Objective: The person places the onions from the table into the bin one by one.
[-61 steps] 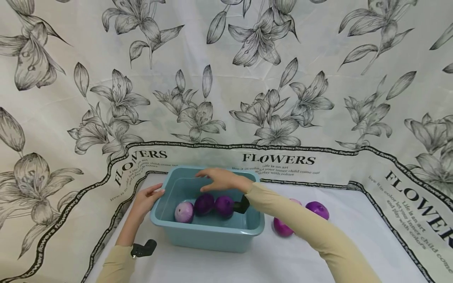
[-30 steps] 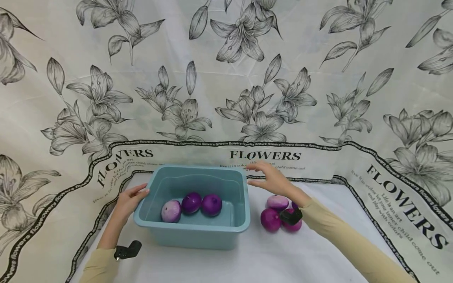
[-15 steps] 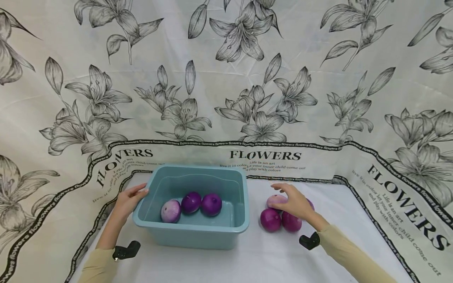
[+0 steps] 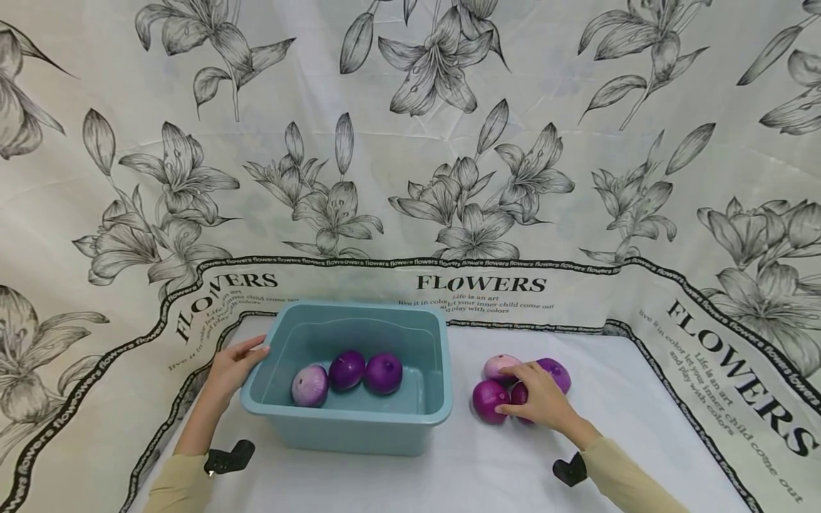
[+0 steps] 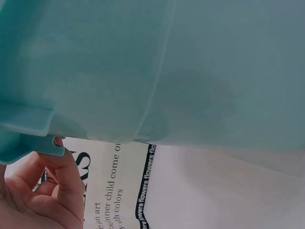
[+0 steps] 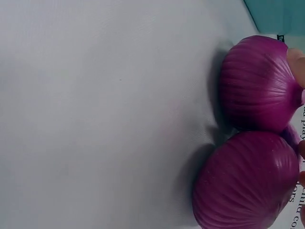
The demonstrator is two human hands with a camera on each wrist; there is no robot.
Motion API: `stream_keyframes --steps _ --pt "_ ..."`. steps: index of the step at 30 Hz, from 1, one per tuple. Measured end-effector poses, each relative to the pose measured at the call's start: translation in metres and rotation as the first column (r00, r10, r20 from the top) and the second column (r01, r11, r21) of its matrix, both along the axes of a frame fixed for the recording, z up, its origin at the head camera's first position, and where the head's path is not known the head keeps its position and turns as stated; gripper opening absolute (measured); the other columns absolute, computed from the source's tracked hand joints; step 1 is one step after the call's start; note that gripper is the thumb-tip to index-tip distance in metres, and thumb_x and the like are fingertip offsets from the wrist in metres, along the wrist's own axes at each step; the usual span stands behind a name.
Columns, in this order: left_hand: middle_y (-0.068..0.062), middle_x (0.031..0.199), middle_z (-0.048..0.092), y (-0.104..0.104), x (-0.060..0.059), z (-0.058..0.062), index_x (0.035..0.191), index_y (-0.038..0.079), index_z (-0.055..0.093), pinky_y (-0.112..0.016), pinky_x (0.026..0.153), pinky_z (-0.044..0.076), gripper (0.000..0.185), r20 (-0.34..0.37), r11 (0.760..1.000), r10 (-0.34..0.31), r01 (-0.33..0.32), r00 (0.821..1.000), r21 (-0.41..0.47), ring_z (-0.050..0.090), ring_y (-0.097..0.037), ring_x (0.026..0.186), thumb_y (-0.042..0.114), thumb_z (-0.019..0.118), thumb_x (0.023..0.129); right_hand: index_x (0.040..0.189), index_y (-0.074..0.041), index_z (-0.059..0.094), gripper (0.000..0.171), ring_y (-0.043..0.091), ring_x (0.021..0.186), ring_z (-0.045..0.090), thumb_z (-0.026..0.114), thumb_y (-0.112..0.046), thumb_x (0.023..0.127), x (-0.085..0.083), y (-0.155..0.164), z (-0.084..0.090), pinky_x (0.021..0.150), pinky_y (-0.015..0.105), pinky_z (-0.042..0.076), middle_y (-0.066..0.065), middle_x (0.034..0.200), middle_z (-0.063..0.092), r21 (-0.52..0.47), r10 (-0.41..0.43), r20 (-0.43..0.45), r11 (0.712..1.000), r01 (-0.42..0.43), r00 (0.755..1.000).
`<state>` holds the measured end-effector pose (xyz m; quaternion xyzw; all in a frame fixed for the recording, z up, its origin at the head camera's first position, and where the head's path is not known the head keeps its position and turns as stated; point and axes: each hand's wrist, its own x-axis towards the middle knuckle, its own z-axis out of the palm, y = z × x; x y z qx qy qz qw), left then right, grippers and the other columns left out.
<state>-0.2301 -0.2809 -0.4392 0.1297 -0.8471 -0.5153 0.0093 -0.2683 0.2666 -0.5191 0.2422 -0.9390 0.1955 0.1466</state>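
Observation:
My left hand [image 4: 229,369] holds the left rim of a blue-green plastic bin [image 4: 359,427]; in the left wrist view its fingers [image 5: 66,183] bend up under the rim. Inside the bin lie a pale purple onion [image 4: 310,385] and two dark purple onions, one in the middle [image 4: 347,370] and one to its right [image 4: 383,372]. My right hand [image 4: 541,399] reaches over a cluster of onions right of the bin, fingers spread. Its thumb touches the front left red onion [image 6: 257,86]; its fingertips are close to another red onion [image 6: 248,181], which the hand partly covers in the head view.
A pink onion [image 4: 500,367] and a purple onion [image 4: 554,374] belong to the same cluster on the white table [image 4: 500,470]. Flower-printed cloth [image 4: 359,178] hangs behind the table and along its sides.
My right hand has moved from above the bin to the right, then down onto the onion cluster. The left hand stays at the bin's rim. The head view has shifted slightly.

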Motion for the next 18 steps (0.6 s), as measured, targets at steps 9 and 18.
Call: stream_keyframes --steps 9,18 --pt "-0.027 0.129 0.055 0.001 0.001 -0.003 0.142 0.001 0.045 -0.046 0.092 0.048 0.057 -0.012 1.000 0.007 -0.007 1.000 0.020 0.055 -0.039 0.117 0.035 0.056 0.097 0.113 -0.006 0.067 0.074 0.029 0.106 0.053 0.089 -0.046 0.055 -0.001 -0.001 -0.017 0.098 0.057 0.035 0.004 0.100 0.068 0.022 0.074 -0.173 0.997 -0.071 0.982" --pt "-0.028 0.129 0.055 0.001 0.000 -0.004 0.142 0.001 0.045 -0.047 0.094 0.047 0.057 -0.018 1.000 0.010 -0.009 1.000 0.026 0.054 -0.039 0.118 0.034 0.055 0.097 0.107 -0.007 0.069 0.069 0.035 0.114 0.053 0.087 -0.048 0.055 -0.001 -0.013 -0.026 0.110 0.058 0.022 0.008 0.104 0.068 0.042 0.117 -0.252 0.993 -0.110 0.961"
